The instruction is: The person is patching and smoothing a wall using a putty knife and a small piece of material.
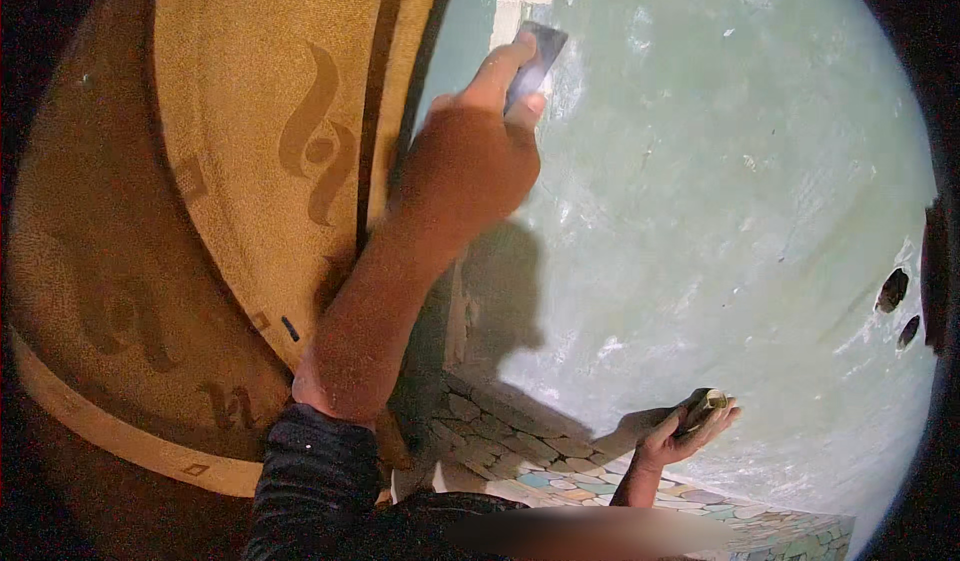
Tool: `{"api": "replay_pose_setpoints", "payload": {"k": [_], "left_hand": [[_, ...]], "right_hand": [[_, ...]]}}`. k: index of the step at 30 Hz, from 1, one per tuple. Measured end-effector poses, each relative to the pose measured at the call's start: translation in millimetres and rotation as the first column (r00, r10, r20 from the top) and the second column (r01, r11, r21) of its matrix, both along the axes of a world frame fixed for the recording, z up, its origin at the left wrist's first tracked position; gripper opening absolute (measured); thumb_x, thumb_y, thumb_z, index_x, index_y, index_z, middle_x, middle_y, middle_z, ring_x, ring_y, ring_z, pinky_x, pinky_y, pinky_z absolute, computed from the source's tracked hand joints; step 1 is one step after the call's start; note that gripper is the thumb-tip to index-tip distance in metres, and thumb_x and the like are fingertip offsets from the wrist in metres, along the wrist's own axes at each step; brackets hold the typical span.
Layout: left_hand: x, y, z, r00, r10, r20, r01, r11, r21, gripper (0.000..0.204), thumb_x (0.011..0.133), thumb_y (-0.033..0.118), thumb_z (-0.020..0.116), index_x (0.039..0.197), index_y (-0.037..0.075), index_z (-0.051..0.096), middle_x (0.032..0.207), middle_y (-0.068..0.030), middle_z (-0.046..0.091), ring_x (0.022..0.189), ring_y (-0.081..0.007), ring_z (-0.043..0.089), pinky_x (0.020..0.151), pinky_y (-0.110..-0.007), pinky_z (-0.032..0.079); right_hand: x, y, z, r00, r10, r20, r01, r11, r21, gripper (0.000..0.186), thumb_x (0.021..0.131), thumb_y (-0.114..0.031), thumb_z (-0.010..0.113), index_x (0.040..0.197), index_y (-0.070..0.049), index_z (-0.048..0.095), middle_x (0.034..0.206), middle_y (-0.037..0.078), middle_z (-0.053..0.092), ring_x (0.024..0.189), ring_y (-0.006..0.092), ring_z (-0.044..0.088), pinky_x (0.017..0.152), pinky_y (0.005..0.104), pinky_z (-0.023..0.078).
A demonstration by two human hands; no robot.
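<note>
My left hand (475,151) reaches up along the left side of a pale green wall (700,191). Its fingers are closed on a flat, grey scraper blade (540,56), which lies against the wall beside a whitish bare strip (513,6). Lower down, my right hand (680,436) is turned palm up and curled around a small dark thing with a pale, rounded end (714,401); its kind cannot be made out. White smears mark the wall around the blade and above the right hand.
Golden-brown patterned fabric (260,71) with dark scroll shapes covers the left side, close to my left forearm. Two dark holes (893,290) break the wall at the right. A stone-patterned surface (560,471) with irregular pieces runs along the bottom.
</note>
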State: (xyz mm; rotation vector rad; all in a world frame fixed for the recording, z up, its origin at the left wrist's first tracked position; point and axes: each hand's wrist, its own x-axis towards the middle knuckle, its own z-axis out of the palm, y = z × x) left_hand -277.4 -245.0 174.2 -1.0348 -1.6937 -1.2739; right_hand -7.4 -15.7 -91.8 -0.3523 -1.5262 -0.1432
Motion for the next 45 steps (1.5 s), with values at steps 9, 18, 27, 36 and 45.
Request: {"api": "replay_pose_setpoints", "payload": {"k": [9,18,27,36,45], "left_hand": [[3.0,-6.1,7.5,1.0,-0.005,0.009,0.005,1.0,0.023,0.038,0.091,0.021,0.055,0.129,0.014,0.054,0.111,-0.0219,0.063,0.104,-0.0411,0.06,0.09,-0.041,0.048],[2.7,-2.9,8.4,0.999,-0.008,0.035,0.007,1.0,0.01,0.039,0.091,0.02,0.055,0.129,0.014,0.054,0.114,-0.0213,0.062,0.105,-0.0411,0.06,0.09,-0.041,0.048],[-1.2,-12.9,14.2,1.0,-0.011,-0.009,0.011,1.0,-0.007,0.038,0.091,0.018,0.056,0.129,0.013,0.054,0.111,-0.0224,0.063,0.104,-0.0389,0.061,0.09,-0.04,0.047],[9.0,-5.9,12.6,0.994,0.007,0.105,-0.001,0.998,-0.065,0.038,0.092,0.02,0.054,0.13,0.012,0.052,0.109,-0.0235,0.063,0.103,-0.0396,0.062,0.089,-0.04,0.047],[12.0,-11.8,0.0,0.987,-0.049,0.152,0.058,0.997,-0.057,0.037,0.094,0.021,0.053,0.13,0.012,0.052,0.117,-0.0228,0.061,0.11,-0.0407,0.059,0.094,-0.041,0.046]], "right_hand": [[1.4,-6.3,3.3,0.999,-0.018,0.039,0.02,0.999,-0.03,0.055,0.094,-0.013,0.049,0.145,-0.002,0.033,0.152,0.022,0.029,0.144,0.0435,0.014,0.114,0.0545,0.018],[-0.7,-5.0,6.3,1.0,0.013,0.019,-0.013,1.0,0.013,0.053,0.096,-0.013,0.048,0.146,-0.003,0.032,0.153,0.021,0.028,0.144,0.0436,0.015,0.114,0.0548,0.019],[-1.9,-6.7,3.8,0.998,-0.04,0.042,0.04,0.999,0.003,0.054,0.096,-0.015,0.049,0.146,-0.003,0.032,0.153,0.022,0.028,0.144,0.0437,0.014,0.114,0.0545,0.019],[3.2,-4.0,3.5,0.999,-0.026,0.023,0.026,1.0,0.001,0.057,0.093,-0.014,0.049,0.147,-0.008,0.031,0.152,0.022,0.03,0.141,0.0495,0.018,0.112,0.0623,0.014],[2.2,-4.3,3.6,0.998,-0.013,0.059,0.013,1.0,0.01,0.055,0.095,-0.015,0.048,0.146,-0.002,0.032,0.152,0.022,0.029,0.143,0.0442,0.015,0.114,0.056,0.015]]}}
